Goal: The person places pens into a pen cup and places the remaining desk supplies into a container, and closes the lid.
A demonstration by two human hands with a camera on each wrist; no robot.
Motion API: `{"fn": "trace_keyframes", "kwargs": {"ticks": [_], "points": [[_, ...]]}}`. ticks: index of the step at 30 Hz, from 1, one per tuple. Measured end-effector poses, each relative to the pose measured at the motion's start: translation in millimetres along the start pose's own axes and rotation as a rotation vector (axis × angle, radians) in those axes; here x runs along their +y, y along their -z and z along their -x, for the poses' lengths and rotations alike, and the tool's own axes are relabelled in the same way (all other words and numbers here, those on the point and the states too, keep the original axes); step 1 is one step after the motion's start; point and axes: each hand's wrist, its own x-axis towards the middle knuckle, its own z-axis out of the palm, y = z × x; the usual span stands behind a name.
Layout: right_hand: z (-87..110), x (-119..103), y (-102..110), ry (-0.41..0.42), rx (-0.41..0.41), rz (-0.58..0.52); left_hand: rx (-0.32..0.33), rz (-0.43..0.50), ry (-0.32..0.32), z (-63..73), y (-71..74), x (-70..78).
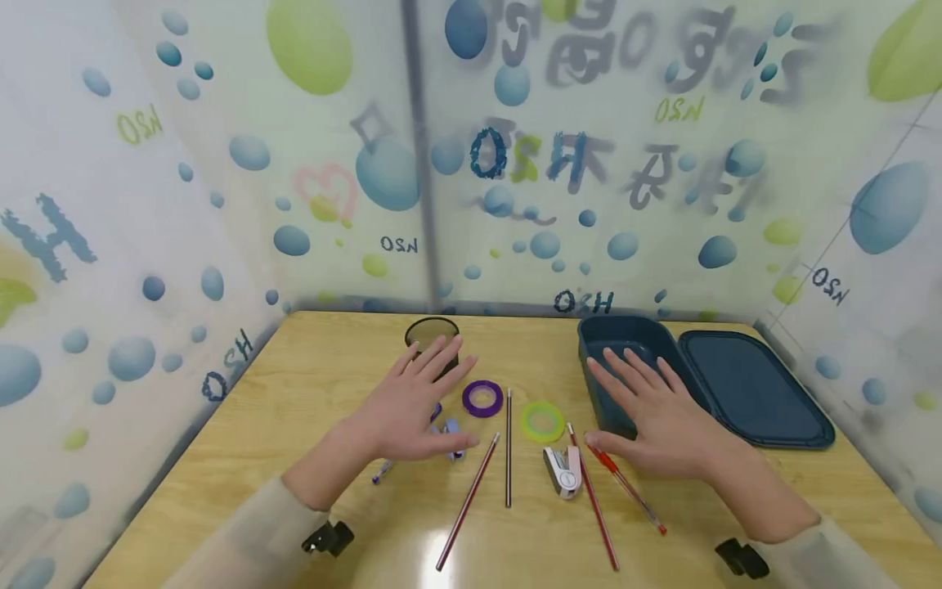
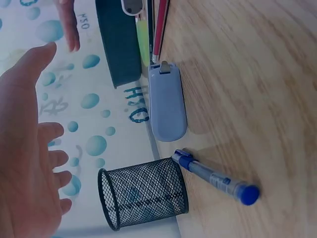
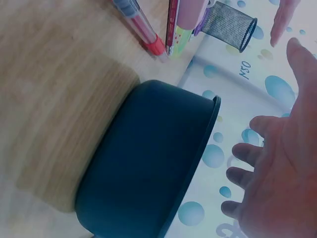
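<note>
My left hand (image 1: 415, 409) hovers over the table with fingers spread and holds nothing. Below and beside it are a black mesh pen holder (image 2: 143, 193), a blue pen (image 2: 215, 178) and a light blue stapler (image 2: 168, 104), partly hidden in the head view. Also spread and holding nothing, my right hand (image 1: 662, 421) hangs over the near side of a dark blue box (image 3: 143, 158). A red pen (image 1: 625, 485) lies under its thumb side. Between the hands are a purple tape roll (image 1: 467, 401), a yellow-green tape roll (image 1: 527, 425) and a white and pink stapler (image 1: 562, 474).
Several pencils lie lengthwise on the wooden table (image 1: 324, 368), among them a dark pencil (image 1: 509, 458) and a red pencil (image 1: 467, 511). A dark blue lid (image 1: 765, 388) lies to the right of the box. Printed curtains (image 1: 331, 164) enclose the table's back and sides.
</note>
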Motion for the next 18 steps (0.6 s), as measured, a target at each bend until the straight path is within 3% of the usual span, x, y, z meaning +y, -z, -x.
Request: {"fn": "trace_keyframes", "kwargs": {"ticks": [3, 6, 10, 14, 18], "points": [[0.1, -1.8, 0.0, 0.016, 0.047, 0.007, 0.062, 0.054, 0.002, 0.0, 1.2, -4.4], [0.8, -4.1, 1.3, 0.023, 0.114, -0.008, 0.182, 0.156, 0.007, -0.5, 2.8, -15.1], [4.6, -7.7, 5.7, 0.018, 0.194, -0.09, 0.301, 0.337, 0.08, -1.8, 7.1, -37.0], [10.5, -10.0, 6.9, 0.028, 0.228, -0.162, 0.295, 0.48, 0.175, -5.9, 5.5, -66.1], [14.4, -10.7, 6.0, 0.051, 0.238, -0.203, 0.221, 0.593, 0.234, -15.4, -1.0, -91.6]]}}
